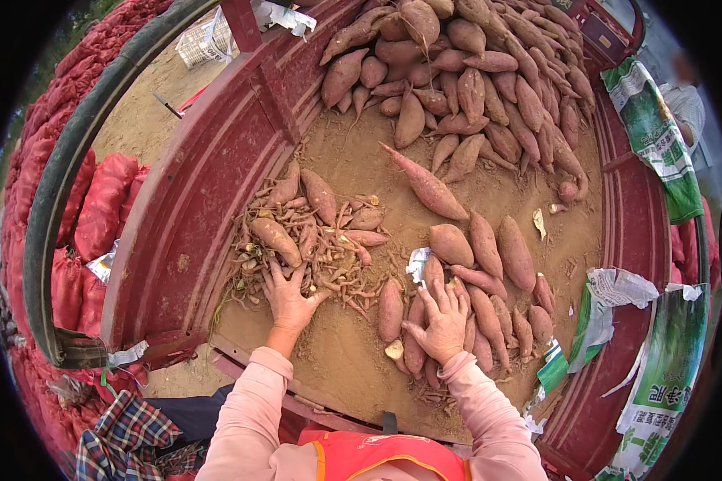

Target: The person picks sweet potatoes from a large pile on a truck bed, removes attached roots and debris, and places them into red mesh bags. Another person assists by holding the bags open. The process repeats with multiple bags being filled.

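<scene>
My left hand (292, 305) lies with spread fingers at the near edge of a heap of thin roots and trimmings (331, 258). Its fingertips reach a small sweet potato (276, 240) on that heap. My right hand (442, 324) rests palm down on a group of sweet potatoes (487, 312), fingers apart and closed around none of them. Just left of it lies another sweet potato (390, 309), with a cut end piece (394, 350) below. Beyond both hands a long tapered sweet potato (427, 186) lies alone on the dusty bed.
A large sweet potato pile (475, 78) fills the far end of the truck bed. Red metal side walls (198, 198) rise left and right, with torn printed sacks (656, 132) over the right one. Red mesh sacks (105, 204) stand outside. A person (686, 102) is beyond the right wall.
</scene>
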`<state>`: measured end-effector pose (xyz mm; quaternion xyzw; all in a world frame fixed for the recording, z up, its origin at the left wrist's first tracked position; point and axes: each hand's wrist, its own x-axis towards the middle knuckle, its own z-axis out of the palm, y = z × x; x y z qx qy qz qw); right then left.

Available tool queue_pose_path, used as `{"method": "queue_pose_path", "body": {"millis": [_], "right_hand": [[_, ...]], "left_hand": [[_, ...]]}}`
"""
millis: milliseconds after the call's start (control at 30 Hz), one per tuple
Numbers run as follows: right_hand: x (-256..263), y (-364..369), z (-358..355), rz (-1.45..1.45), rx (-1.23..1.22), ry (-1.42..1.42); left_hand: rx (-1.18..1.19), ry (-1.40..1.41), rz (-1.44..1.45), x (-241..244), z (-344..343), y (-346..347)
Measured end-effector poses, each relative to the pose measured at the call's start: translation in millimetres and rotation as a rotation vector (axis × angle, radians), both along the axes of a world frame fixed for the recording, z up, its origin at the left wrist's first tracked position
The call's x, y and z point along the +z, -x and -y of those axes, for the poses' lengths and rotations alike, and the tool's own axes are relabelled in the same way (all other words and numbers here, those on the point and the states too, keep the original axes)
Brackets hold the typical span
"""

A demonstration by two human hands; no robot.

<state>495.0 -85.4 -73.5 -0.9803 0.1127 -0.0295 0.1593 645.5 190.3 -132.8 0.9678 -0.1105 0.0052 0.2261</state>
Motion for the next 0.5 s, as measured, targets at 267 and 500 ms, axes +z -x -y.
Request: {"method": "queue_pose_path", "body": {"millis": [267,500], "right_hand": [[-3,-1,0,-0.005,0.014,0.013],[-1,-4,-2,-0.036,0.016,0.045]], "left_hand": [[0.301,0.026,0.134,-18,-94,2],[0.142,0.209,0.199,-44,-3,-40]]}}
